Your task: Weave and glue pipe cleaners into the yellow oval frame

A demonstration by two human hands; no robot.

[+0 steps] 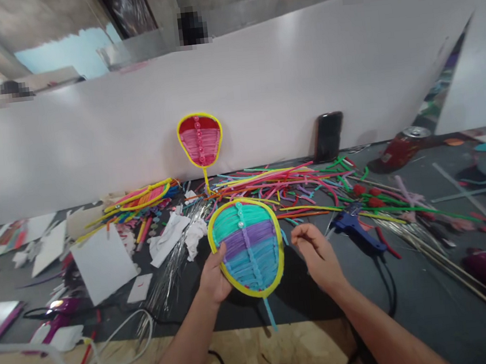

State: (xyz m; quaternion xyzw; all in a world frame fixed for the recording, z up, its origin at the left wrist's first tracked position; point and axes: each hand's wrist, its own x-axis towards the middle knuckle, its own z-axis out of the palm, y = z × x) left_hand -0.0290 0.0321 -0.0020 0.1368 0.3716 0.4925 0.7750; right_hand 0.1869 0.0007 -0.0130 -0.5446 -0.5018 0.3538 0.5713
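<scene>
My left hand [215,277] grips the lower left edge of a fan-shaped pipe-cleaner panel [262,264], thumb in front. It has a yellow rim and bands of green, purple and blue, with a stem hanging from its lower end. Pearl-like beads [241,224] sit on the upper part of its middle strip. Just right of the panel and apart from it, my right hand [315,255] is closed in a pinch; anything between its fingertips is too small to make out. A blue glue gun [358,230] lies to the right of that hand.
A red-and-pink fan [201,143] with a yellow rim stands against the white partition [133,124]. Loose pipe cleaners [277,181] cover the table's back. A phone [328,137] and drink can [404,147] stand at back right. White papers [103,265] and cables lie left.
</scene>
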